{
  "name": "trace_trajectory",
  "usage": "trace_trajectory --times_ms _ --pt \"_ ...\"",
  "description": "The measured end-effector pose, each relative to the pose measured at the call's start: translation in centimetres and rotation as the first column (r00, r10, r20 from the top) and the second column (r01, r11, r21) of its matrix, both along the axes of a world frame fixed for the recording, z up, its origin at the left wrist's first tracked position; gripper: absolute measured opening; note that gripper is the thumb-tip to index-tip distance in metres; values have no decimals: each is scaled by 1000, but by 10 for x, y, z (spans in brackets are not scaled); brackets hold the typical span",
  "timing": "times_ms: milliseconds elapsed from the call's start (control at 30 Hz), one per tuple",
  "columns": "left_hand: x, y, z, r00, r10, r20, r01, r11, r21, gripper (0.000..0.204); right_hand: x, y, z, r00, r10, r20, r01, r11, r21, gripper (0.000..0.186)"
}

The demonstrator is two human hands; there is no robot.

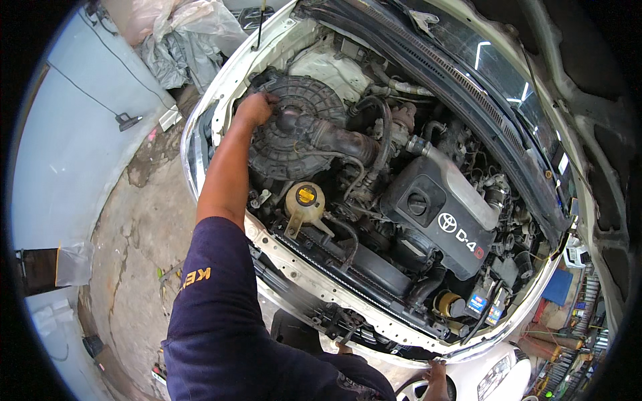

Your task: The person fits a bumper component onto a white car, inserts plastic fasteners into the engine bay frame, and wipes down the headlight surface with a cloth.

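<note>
My left hand reaches over the front of the car to the round black air filter housing. Its fingers curl over the housing's outer rim, and the thumb side is partly hidden. From the middle of the housing, a ribbed black intake hose runs toward the engine. My right hand rests on the car's front edge near the bottom of the view, its fingers lying on the edge. Close to my left forearm sits a cream coolant reservoir with a yellow-labelled cap.
A black engine cover with a silver pipe fills the middle of the bay. The raised hood hangs at the right. Tools lie at the lower right, and plastic sheeting is heaped at the upper left. A blue-white wall stands left.
</note>
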State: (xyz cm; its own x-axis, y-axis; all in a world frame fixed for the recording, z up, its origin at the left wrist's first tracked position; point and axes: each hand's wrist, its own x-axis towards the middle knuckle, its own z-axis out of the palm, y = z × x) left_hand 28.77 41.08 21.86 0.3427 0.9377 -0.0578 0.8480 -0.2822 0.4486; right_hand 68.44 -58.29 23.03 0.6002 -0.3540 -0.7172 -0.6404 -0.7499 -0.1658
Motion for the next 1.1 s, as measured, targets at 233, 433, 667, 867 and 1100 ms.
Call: trace_trajectory --times_ms 233,433,667,867,1100 --pt "-5 45 -7 946 -92 -311 71 994 -79 33 -1 8 -20 998 -37 41 37 999 9 87" --pt "9 33 -10 961 -94 -262 102 995 15 35 21 -29 -29 999 -45 15 44 995 89 94" --pt "4 -5 33 908 -184 -377 250 959 135 38 3 -9 -33 1000 22 9 -23 997 76 91" --pt "-4 -6 26 975 -112 -193 112 994 -8 40 -6 8 -25 1000 20 12 -21 1000 13 97" --pt "-6 -9 19 977 -103 -189 103 995 -9 47 -6 5 -27 1000 -11 16 11 1000 -11 110"
